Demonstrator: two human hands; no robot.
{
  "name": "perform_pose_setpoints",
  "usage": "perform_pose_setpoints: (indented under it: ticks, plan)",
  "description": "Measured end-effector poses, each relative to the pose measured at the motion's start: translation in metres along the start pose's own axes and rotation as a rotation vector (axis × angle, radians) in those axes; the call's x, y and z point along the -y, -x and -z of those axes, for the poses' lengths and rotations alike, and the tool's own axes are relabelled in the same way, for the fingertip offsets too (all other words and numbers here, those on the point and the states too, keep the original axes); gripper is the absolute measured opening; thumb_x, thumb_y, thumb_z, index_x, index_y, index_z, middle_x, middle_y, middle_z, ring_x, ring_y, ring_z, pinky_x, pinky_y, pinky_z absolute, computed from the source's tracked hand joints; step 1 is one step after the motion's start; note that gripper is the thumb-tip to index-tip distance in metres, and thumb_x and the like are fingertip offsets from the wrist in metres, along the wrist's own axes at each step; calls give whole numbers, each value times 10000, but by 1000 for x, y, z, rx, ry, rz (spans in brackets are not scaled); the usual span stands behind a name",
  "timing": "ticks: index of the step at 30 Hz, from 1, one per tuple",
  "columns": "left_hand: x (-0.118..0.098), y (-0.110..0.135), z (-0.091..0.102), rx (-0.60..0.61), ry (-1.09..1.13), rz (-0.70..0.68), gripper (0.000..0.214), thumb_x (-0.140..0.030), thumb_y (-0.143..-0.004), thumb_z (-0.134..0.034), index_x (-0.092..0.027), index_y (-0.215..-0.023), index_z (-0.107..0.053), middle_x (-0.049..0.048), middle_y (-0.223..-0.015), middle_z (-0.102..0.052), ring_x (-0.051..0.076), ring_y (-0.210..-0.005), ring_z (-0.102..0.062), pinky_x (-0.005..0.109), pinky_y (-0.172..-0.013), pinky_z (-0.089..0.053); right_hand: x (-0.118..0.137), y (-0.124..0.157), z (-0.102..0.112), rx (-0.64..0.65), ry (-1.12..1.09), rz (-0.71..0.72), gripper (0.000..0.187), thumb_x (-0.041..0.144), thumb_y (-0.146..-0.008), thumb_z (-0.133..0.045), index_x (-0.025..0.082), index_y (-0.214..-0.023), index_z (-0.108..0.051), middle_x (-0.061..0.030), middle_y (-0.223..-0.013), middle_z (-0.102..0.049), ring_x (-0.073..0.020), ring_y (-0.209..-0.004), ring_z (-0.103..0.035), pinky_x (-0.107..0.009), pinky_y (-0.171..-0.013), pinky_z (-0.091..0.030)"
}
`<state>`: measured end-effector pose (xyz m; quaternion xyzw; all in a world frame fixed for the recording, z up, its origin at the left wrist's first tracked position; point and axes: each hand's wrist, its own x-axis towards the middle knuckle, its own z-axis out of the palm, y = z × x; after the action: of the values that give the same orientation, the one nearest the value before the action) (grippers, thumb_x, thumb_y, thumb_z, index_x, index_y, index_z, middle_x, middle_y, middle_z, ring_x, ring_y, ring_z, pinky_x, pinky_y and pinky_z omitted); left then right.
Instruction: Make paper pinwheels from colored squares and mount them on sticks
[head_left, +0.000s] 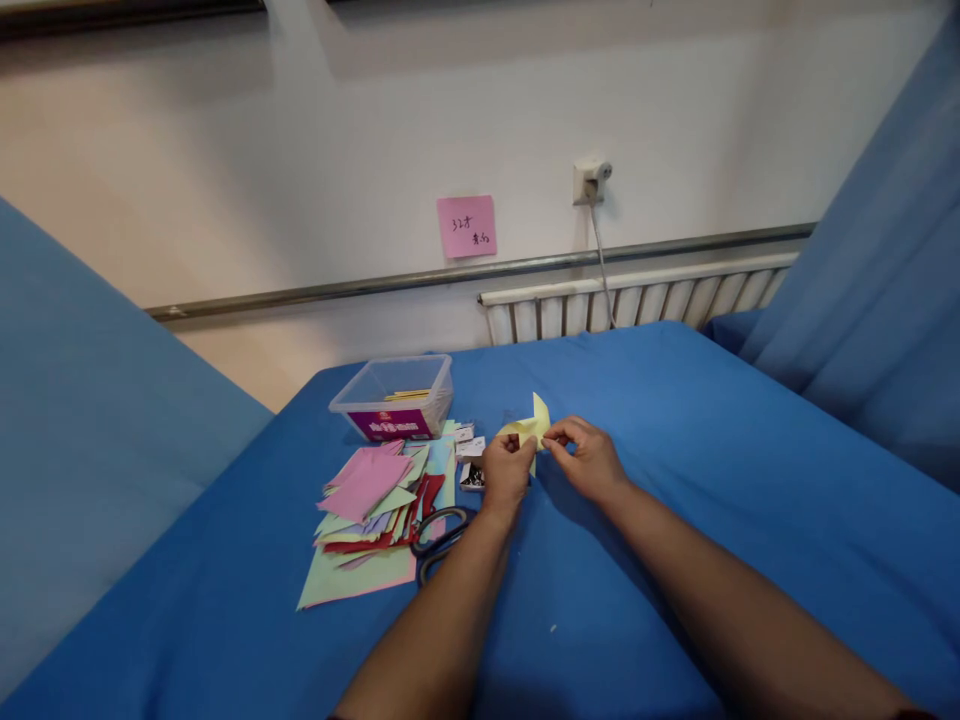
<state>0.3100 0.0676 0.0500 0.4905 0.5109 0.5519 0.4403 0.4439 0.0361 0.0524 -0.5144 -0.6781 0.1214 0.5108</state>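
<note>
A folded pale yellow paper piece (531,424) is held between both hands above the blue cloth-covered table (675,480). My left hand (506,470) pinches its left side with curled fingers. My right hand (589,455) pinches its right edge between thumb and fingertips. One pointed flap of the paper sticks up.
A pile of coloured paper sheets (375,510) lies left of my hands, with black scissors (441,540) at its right edge. A clear plastic box (394,397) stands behind the pile. Small boxes of pins (471,462) sit near my left hand. A pink note (466,226) hangs on the wall.
</note>
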Motion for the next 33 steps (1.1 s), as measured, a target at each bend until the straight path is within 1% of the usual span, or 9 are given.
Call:
perform_pose_setpoints:
  ticks: [4,10,16,21,27,33]
  plan:
    - [3,0,-1,10,-24,-20,180,-268,-590,-719,-139,-652,-610,-30,-581,-563,95,-536,-475,212,-529,-352,-7,0,-5,26,26,-43,108,263,-843,-562,217,-816,-656,-19,-808,-652,-154,-727,-601,-275,-708,-466]
    - [7,-2,-1,42,27,-4,238,-300,-570,-751,-138,-681,-617,-33,-592,-557,90,-543,-486,206,-525,-354,-16,-1,-8,3,33,-80,122,295,-838,-575,213,-802,-658,-15,-790,-651,-149,-717,-599,-272,-703,-463]
    - [6,-1,-2,83,107,12,269,-277,-563,-755,-137,-767,-648,-11,-672,-619,104,-601,-542,208,-569,-393,-15,-1,-7,-10,24,-92,131,305,-835,-571,216,-811,-664,-18,-799,-656,-150,-720,-599,-275,-699,-462]
    - [5,0,-2,75,104,11,261,-269,-557,-756,-137,-761,-659,-16,-650,-611,105,-587,-539,210,-555,-389,-13,0,-6,-17,17,-93,130,299,-827,-566,219,-805,-667,-20,-798,-657,-154,-728,-600,-280,-705,-464]
    - [7,-2,-2,72,68,-43,220,-251,-577,-738,-140,-750,-659,-25,-627,-587,98,-567,-512,210,-545,-376,-14,0,-7,-26,16,-105,122,294,-828,-571,216,-801,-661,-19,-797,-657,-156,-724,-608,-282,-702,-467]
    - [7,0,-1,74,28,-100,215,-252,-596,-725,-145,-774,-670,-18,-640,-603,105,-579,-513,215,-561,-381,-14,0,-7,-20,-1,-92,116,288,-829,-574,216,-790,-657,-13,-782,-651,-150,-719,-605,-274,-693,-464]
